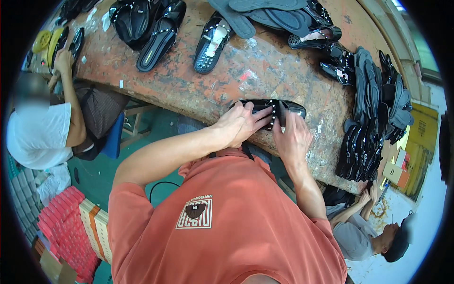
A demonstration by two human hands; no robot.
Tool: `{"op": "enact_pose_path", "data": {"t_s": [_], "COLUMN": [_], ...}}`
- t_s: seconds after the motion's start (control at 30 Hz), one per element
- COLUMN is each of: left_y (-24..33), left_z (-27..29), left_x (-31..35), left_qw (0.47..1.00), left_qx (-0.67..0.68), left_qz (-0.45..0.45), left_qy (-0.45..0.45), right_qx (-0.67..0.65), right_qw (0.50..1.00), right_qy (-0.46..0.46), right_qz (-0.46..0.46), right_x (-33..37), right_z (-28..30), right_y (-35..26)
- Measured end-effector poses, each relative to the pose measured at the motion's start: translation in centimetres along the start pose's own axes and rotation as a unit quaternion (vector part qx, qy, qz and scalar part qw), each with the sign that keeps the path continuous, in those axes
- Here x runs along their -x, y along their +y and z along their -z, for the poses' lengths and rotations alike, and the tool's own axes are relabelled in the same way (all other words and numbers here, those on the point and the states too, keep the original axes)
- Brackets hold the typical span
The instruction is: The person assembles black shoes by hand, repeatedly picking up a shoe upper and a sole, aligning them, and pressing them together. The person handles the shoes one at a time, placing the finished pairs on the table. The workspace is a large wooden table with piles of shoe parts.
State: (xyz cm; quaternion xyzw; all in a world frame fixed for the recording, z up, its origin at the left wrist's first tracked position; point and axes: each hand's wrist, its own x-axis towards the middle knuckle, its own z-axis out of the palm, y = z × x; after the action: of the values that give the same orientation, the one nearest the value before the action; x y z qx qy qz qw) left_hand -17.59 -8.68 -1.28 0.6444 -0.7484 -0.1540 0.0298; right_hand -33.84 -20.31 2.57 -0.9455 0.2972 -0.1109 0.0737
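A glossy black shoe (296, 108) with a strap of pale studs (273, 113) lies sideways at the near edge of the workbench. My left hand (240, 124) grips its left part, fingers reaching inside toward the studded strap. Against the right side of the strap, my right hand (294, 137) has its fingers curled and pressed together, slightly blurred. A dark grey flat piece (283, 113) shows beside those fingertips; whether they pinch it or the shoe's edge is hidden.
On the worn workbench (165, 90) are studded black shoes (213, 42), grey insoles (269, 14) and stacked black straps and soles (364, 142). One person (42, 128) works at the left, another (364, 232) at the lower right. Pink stacks (66, 227) stand lower left.
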Motion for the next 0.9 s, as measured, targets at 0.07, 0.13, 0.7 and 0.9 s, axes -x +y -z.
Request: {"op": "enact_pose_path", "data": {"t_s": [0.07,0.13,0.7,0.9], "left_y": [-0.5,-1.0,0.5,0.6], "left_z": [-0.3,-0.4,-0.1,0.3], "left_x": [0.0,-0.2,-6.3,-7.5], "left_qw": [1.000,0.999,0.983,0.978], "left_qx": [0.012,0.033,0.095,0.101], "left_qz": [-0.015,-0.020,-0.144,-0.177], "left_qy": [0.009,0.015,0.063,0.055], "right_qx": [-0.010,0.007,-0.216,-0.215], "right_qw": [0.998,0.997,0.957,0.958], "right_qy": [0.019,-0.001,-0.165,-0.140], "right_qz": [0.062,0.073,0.106,0.126], "right_x": [0.6,0.3,-2.0,-2.3], "right_z": [-1.1,-2.9,-3.4,-3.6], "right_y": [0.3,2.0,12.8,12.8]}}
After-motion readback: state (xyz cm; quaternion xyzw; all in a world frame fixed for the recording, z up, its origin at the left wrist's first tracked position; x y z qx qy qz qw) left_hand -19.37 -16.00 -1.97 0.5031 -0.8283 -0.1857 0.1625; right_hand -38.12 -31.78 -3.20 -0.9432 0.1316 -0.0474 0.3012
